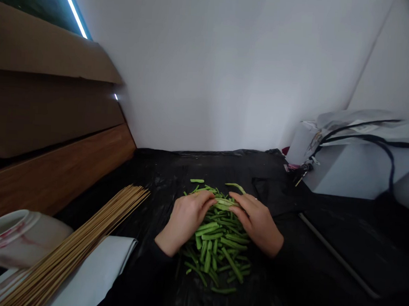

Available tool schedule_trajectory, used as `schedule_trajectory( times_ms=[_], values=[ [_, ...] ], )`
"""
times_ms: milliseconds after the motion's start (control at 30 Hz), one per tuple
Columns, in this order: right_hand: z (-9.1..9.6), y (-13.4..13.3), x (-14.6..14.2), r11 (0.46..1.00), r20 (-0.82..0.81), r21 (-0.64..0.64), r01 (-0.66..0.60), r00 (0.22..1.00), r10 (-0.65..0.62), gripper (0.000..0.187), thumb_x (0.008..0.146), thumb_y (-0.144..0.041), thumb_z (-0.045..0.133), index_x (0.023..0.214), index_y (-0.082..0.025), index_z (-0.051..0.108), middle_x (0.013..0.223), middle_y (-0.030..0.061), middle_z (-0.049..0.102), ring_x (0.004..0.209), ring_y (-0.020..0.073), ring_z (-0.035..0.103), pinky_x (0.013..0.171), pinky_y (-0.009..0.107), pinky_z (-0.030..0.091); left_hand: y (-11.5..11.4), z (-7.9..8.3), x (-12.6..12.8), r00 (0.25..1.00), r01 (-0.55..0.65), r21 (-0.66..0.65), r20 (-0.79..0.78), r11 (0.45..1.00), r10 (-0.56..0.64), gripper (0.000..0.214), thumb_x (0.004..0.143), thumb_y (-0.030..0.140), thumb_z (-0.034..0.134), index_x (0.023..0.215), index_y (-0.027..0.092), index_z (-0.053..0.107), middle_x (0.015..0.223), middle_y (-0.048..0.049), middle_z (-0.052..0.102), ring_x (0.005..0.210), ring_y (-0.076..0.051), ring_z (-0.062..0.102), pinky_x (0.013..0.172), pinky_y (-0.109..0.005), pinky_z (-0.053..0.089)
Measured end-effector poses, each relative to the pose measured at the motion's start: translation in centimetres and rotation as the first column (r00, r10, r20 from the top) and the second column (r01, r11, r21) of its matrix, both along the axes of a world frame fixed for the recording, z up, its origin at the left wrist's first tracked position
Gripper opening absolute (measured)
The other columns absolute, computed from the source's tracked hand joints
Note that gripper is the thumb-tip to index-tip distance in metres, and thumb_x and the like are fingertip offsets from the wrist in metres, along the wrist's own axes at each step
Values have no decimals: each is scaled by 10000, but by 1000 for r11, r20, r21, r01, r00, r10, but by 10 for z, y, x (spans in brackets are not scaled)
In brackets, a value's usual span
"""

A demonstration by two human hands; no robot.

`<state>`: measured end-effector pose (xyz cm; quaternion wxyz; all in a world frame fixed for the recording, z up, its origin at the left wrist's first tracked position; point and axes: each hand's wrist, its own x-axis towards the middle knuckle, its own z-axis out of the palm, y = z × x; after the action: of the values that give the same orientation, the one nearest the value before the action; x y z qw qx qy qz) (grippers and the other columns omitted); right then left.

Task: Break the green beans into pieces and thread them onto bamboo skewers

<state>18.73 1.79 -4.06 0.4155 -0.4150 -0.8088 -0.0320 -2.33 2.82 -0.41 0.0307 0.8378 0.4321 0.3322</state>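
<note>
Pinching a pale green bean (pixel 225 202) with left hand (pixel 187 219) and right hand (pixel 258 224), well short of the tabletop's (pixel 162 169) back edge, with room either side, pointing left to right lengthwise.

The person has 2 bare hands, the left hand (pixel 187 218) and the right hand (pixel 258 222), near the lower centre of the frame. Black sleeves, the left sleeve (pixel 143 276) and right sleeve (pixel 285 271), reach the wrists, their fabric too dim to make out.
</note>
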Motion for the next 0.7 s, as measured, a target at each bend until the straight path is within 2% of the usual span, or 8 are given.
schedule_trajectory(
  times_ms=[167, 333, 433, 567, 700],
  values=[
    [6, 0, -1, 996, 162, -77, 50, 986, -37, 201, 971, -260, 483, 945, -176, 663, 840, 59, 642, 848, 217, 568, 774, 365, 428, 1, -4, -2, 996, -27, 100, -81, 995, 35, 161, 933, 290, 547, 1003, 230, 680, 862, -46, 739, 785, -183, 699, 715, -258, 500],
    [12, -7, -5, 995, 245, 52, 89, 965, -99, 195, 966, -203, 473, 897, -161, 651, 813, 57, 601, 857, 222, 518, 828, 385, 373, -4, -2, 2, 986, -1, 188, -166, 982, 33, 269, 922, 345, 570, 1162, 239, 632, 958, -49, 736, 798, -186, 700, 691, -258, 493],
    [11, -10, -8, 986, 301, 134, 96, 944, -133, 183, 963, -193, 472, 880, -165, 633, 791, 48, 578, 837, 224, 498, 821, 394, 355, -9, -2, 7, 959, 55, 227, -284, 972, 12, 303, 935, 339, 550, 1216, 236, 596, 853, -23, 709, 727, -176, 682, 623, -252, 467],
    [10, -12, -12, 973, 357, 209, 95, 919, -166, 196, 963, -198, 461, 831, -170, 604, 776, 49, 552, 816, 225, 471, 819, 401, 348, -14, 2, 15, 912, 94, 271, -409, 958, 26, 214, 966, 312, 491, 1089, 204, 629, 723, 0, 646, 666, -175, 646, 550, -255, 413],
    [13, -14, -13, 971, 349, 226, 77, 924, -154, 233, 966, -190, 433, 795, -173, 590, 758, 52, 534, 795, 224, 455, 789, 398, 351, -16, 8, 16, 903, 86, 209, -430, 974, 13, 229, 979, 315, 456, 893, 185, 624, 720, -8, 638, 639, -172, 630, 542, -263, 403]
  ],
)
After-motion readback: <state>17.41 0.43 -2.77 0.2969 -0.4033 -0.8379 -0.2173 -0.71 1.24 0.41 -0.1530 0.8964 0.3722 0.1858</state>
